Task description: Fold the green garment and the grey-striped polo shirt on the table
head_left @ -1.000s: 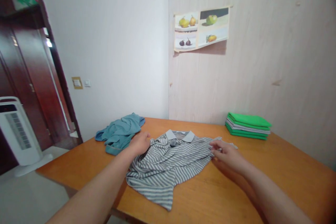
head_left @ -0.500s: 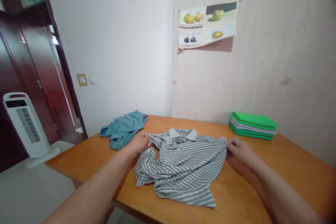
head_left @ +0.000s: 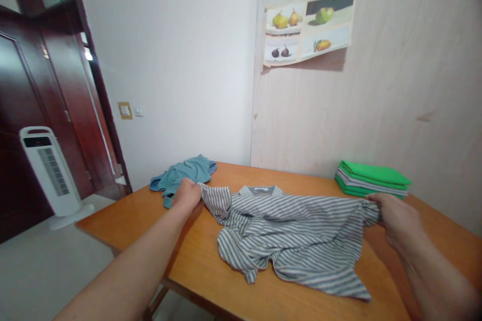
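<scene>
A grey-and-white striped shirt (head_left: 297, 230) with a plain grey collar is stretched sideways over the wooden table (head_left: 203, 281). Its collar points to the wall, and its lower part lies bunched and wrinkled toward me. My left hand (head_left: 187, 193) is closed on the end of the left sleeve, close to the crumpled blue-green cloth (head_left: 190, 168). On the other side, my right hand (head_left: 397, 213) grips the right sleeve, in front of the folded stack. The fingertips of both hands are partly hidden.
Folded green and grey cloths (head_left: 372, 178) are stacked at the back right of the table. A white tower fan or heater (head_left: 50, 175) stands on the floor at left, by a dark red door (head_left: 22, 100). Fruit pictures (head_left: 309, 30) hang on the wall (head_left: 188, 60).
My hands have moved apart, the right one farther to the right. Between them the shirt is pulled wider, its shoulders straighter and its hem shifted right. The view has turned slightly left.
</scene>
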### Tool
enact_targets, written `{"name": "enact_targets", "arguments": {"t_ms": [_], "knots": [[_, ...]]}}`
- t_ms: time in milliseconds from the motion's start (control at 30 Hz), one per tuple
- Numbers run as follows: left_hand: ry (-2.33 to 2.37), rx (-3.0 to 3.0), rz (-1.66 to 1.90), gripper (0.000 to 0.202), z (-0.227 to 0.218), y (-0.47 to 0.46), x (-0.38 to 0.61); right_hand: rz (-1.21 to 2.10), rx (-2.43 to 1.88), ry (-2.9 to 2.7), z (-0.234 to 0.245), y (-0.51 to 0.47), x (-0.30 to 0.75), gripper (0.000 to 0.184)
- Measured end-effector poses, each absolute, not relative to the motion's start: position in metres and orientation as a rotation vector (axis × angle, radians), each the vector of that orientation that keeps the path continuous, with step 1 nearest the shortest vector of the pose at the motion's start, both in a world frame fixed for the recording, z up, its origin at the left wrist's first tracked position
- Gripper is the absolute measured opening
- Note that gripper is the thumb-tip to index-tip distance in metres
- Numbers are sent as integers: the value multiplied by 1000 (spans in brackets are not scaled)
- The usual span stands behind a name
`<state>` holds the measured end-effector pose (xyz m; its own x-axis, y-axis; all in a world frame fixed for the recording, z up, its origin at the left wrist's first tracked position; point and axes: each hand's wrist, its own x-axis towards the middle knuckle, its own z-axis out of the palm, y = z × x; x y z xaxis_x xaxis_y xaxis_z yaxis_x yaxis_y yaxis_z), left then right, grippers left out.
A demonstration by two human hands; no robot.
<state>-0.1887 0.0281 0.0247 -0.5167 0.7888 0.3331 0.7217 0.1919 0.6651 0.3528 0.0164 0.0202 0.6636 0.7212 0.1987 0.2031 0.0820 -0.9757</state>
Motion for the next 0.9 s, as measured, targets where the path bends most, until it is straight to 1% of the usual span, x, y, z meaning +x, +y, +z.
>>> {"name": "enact_targets", "arguments": {"t_ms": [67,100,167,200,267,367,433,533,600,667,733,767,800,900], "knots": [[2474,1598,1260,30,30,28,-174,447,-1477,-882,18,18,352,23],[2461,1674,1267,32,33,28,-164,435,-1484,-939,17,19,350,27],[2367,1953,1212,28,38,27,-140,399,-1506,-1126,12,20,345,33],[2304,2084,1097,26,39,26,-128,376,-1511,-1248,9,20,340,35],[2164,2231,739,27,38,23,-104,369,-1511,-1507,2,21,331,37],[2000,2317,558,33,28,17,-75,454,-1531,-1818,-7,20,317,41],[1898,2370,420,46,18,14,-62,485,-1559,-1959,-9,19,311,39],[1767,2437,248,78,6,9,-53,526,-1619,-2079,-4,13,310,41],[1637,2466,147,95,4,6,-54,675,-1655,-2142,3,6,310,45],[1480,2472,39,103,8,4,-59,912,-1621,-2188,9,-1,308,46],[1345,2455,-30,105,15,3,-68,1067,-1559,-2144,13,-6,305,46],[1286,2436,-32,103,18,4,-73,1081,-1553,-2090,14,-7,304,46],[1231,2408,-4,97,22,6,-77,1065,-1568,-2027,14,-7,302,46],[1177,2318,204,57,27,14,-81,973,-1647,-1894,6,1,303,45]]}}
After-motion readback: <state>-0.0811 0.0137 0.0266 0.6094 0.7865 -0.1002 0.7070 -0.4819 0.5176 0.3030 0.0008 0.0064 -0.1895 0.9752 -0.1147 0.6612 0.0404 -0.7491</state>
